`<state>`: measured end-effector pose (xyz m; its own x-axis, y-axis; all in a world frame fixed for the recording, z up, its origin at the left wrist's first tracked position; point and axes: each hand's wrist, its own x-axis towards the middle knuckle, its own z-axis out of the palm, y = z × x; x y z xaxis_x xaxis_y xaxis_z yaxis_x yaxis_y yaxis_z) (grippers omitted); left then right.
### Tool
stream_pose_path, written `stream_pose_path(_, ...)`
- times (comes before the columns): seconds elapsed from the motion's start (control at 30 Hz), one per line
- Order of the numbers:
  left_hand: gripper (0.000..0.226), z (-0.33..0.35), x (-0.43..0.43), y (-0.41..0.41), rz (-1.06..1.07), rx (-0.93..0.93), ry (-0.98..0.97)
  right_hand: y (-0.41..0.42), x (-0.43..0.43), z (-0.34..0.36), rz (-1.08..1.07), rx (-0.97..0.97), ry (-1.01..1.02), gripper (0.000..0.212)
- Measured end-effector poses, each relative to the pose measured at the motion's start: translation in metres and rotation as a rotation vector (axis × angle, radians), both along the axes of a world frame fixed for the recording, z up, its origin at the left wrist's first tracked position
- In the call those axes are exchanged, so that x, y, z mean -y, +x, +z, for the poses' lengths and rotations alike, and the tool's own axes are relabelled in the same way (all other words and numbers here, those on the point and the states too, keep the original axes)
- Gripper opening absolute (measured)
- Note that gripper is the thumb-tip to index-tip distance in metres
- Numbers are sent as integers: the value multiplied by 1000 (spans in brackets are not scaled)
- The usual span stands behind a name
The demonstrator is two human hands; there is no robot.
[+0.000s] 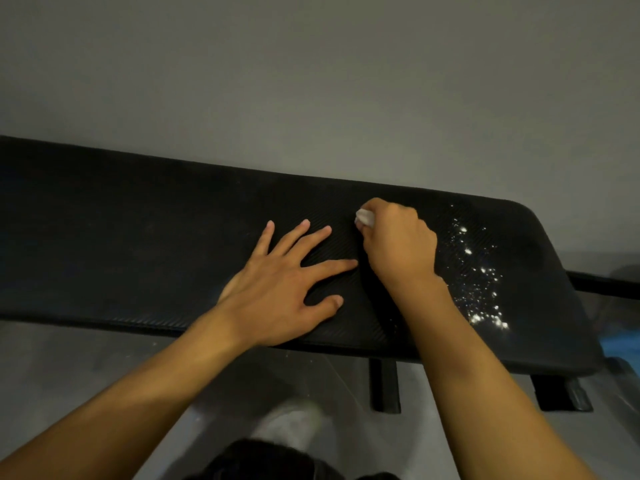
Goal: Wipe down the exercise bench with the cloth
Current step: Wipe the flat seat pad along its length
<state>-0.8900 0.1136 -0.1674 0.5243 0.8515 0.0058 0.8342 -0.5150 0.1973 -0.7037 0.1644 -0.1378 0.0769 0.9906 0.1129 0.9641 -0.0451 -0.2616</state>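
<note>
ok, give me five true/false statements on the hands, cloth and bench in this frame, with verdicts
1. The left hand lies flat on the bench, fingers spread. True.
2. The right hand holds nothing. False: it grips a white cloth.
3. The white specks lie left of both hands. False: they lie right of the right hand, near the bench's end.
4. The bench top is black. True.
5. The cloth is spread flat over the bench. False: it is bunched in the fist, and only a small bit shows.
</note>
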Motion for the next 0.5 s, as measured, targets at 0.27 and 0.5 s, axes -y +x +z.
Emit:
stream_pose_path(0.27, 59, 5, 4, 14, 56, -78, -38, 14, 33, 3, 75, -49, -44, 21)
stream_pose_path(0.5, 63, 54, -18, 52, 98, -228, -495, 10, 4, 11, 38, -59, -27, 35)
